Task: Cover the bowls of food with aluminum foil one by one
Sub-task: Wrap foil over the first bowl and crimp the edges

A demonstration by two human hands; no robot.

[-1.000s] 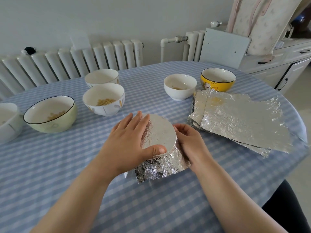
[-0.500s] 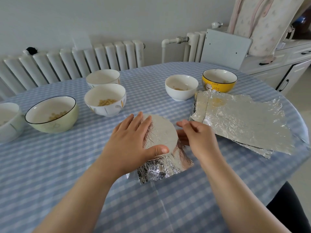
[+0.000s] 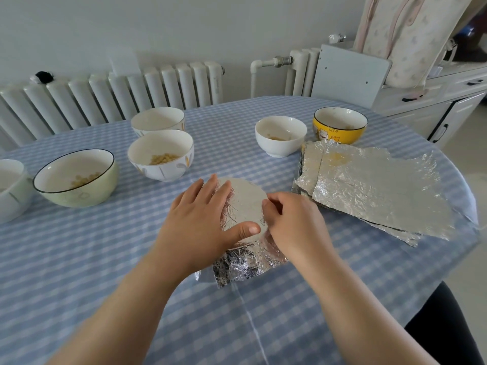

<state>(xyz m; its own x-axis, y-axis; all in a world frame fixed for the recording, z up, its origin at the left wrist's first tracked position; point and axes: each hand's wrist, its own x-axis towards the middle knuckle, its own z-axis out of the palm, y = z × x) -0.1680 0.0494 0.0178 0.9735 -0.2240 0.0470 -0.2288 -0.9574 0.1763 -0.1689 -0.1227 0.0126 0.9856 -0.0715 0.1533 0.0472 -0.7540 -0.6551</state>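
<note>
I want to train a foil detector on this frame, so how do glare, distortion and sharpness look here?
Head view: soft daylight, no harsh shadows; the stack of crinkled aluminium foil sheets shows bright patches but keeps its texture; the foil-covered bowl has a pale flat top; wide-angle bending curves the white ribbed radiator and the table edge; everything is reasonably sharp.

Yellow bowl: handwritten "LIFO" or similar, barely legible.

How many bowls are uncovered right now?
6: far-left white bowl, green bowl, patterned bowl, white bowl behind it, small white bowl, yellow bowl. None looks hidden.
</note>
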